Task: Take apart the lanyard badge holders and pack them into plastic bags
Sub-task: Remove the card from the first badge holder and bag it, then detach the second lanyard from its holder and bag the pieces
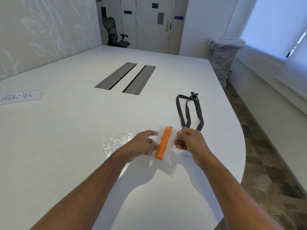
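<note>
A clear plastic bag (169,161) is held just above the white table (83,130), with an orange badge holder (163,143) lying lengthwise inside it. My left hand (142,143) pinches the bag's left edge. My right hand (189,141) pinches its right edge. A grey lanyard (189,110) lies in loops on the table just beyond my right hand, its metal clips near my knuckles. A second, crumpled clear bag (116,141) rests on the table to the left of my left hand.
A paper sign reading CHECK-IN (18,97) lies at the far left. Two grey cable hatches (126,78) are set into the table's middle. The table's curved edge (242,146) runs close on the right. A lined bin (224,58) and an office chair (114,32) stand beyond.
</note>
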{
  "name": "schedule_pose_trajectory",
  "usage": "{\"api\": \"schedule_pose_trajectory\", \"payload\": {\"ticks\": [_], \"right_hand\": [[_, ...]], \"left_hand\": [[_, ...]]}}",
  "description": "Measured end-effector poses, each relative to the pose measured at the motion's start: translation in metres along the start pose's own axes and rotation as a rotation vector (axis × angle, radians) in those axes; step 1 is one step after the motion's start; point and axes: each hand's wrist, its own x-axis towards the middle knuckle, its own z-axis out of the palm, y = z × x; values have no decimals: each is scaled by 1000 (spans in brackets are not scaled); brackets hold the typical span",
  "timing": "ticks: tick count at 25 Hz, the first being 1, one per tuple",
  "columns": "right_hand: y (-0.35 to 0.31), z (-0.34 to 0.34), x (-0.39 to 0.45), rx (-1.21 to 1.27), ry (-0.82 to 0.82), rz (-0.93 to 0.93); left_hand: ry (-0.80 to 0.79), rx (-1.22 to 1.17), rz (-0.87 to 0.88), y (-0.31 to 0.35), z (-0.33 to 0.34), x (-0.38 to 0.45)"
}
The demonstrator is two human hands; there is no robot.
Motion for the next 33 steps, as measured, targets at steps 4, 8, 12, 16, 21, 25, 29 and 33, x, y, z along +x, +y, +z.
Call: {"api": "schedule_pose_trajectory", "payload": {"ticks": [4, 8, 12, 16, 21, 25, 29, 33], "right_hand": [[3, -6, 4, -16, 93, -32], [12, -22, 4, 1, 190, -7], [20, -45, 2, 10, 245, 13], [26, -62, 3, -74, 292, 13], [32, -72, 8, -325, 266, -62], [24, -74, 18, -661, 126, -123], [11, -76, 27, -873, -54, -119], [4, -71, 32, -958, -206, -123]], "left_hand": [[111, -6, 18, 6, 7, 10], [238, -13, -1, 14, 13, 31], [301, 35, -3, 18, 19, 45], [371, 208, -6, 16, 18, 48], [462, 481, -20, 12, 16, 60], [572, 730, 56, 15, 27, 64], [519, 793, 266, 26, 44, 66], [49, 750, 286, 40, 67, 65]]}}
